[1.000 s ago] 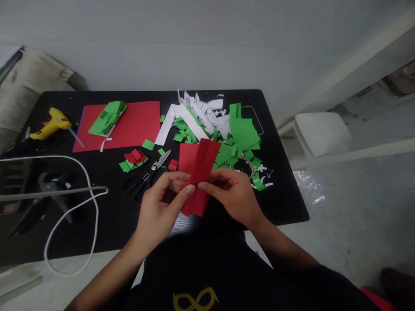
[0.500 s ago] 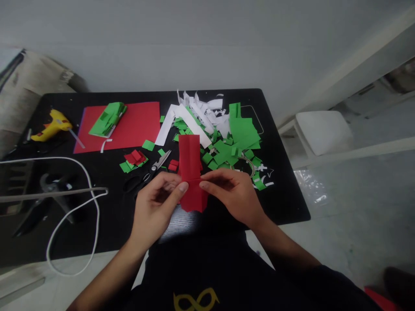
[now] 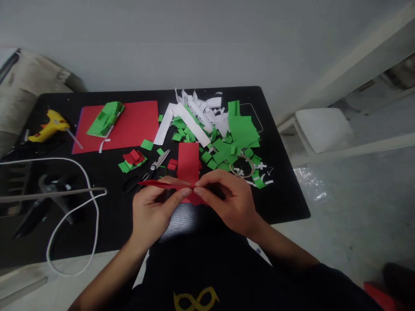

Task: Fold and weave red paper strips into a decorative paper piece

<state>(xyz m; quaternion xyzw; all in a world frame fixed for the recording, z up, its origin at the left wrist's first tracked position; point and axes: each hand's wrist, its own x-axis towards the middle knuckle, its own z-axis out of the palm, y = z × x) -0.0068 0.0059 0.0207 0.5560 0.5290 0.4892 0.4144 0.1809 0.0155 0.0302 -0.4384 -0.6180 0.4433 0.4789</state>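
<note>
A piece of red paper [image 3: 152, 183], seen nearly edge-on, is pinched between my two hands above the table's front part. My left hand [image 3: 158, 203] grips it with thumb and fingers, its end sticking out past them to the left. My right hand [image 3: 228, 196] pinches the other end, with the fingertips of both hands almost meeting. Beneath and behind the hands, a flat red paper strip [image 3: 188, 157] shows, partly covered by my fingers. Beyond my left hand lie black-handled scissors [image 3: 154, 167], blades pointing away, and small red pieces [image 3: 172, 164].
Green scraps [image 3: 227, 151] and white paper strips [image 3: 201, 114] are heaped behind the hands, with a tape ring [image 3: 242, 167] at right. Leftward are a yellow glue gun [image 3: 52, 126], red sheets [image 3: 136, 125] bearing green bundles [image 3: 106, 119], pliers-like tool [image 3: 52, 188] and white cable [image 3: 94, 203].
The red paper between my hands has turned from facing me to nearly edge-on, reaching left. My fingertips have come closer together, and the red strip beneath shows separately.
</note>
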